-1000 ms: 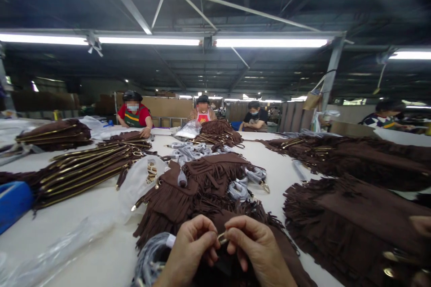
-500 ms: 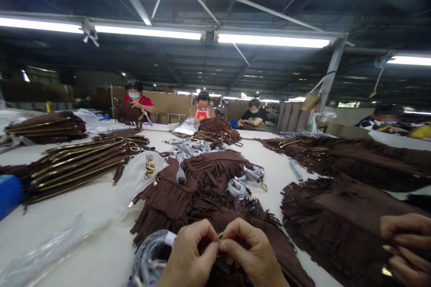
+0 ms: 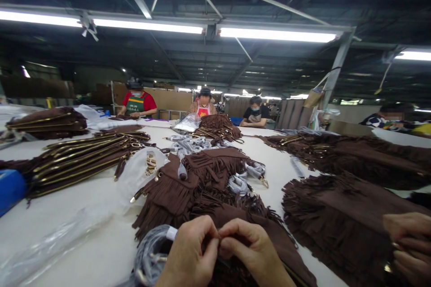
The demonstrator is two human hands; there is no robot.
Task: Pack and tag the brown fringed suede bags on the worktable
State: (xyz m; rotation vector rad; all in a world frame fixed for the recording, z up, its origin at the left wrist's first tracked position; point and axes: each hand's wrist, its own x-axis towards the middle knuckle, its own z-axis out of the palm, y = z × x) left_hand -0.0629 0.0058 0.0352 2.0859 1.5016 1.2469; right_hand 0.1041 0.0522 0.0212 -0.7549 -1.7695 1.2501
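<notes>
the left hand and right hand meet over a brown fringed piece, fingertips pinched closed, anything gripped between them hidden.

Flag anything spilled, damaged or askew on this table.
Nothing looks spilled or damaged. Brown fringed pieces lie heaped beyond the left hand and right hand, grey bundles strewn among them: untidy, not plainly odd.
</notes>
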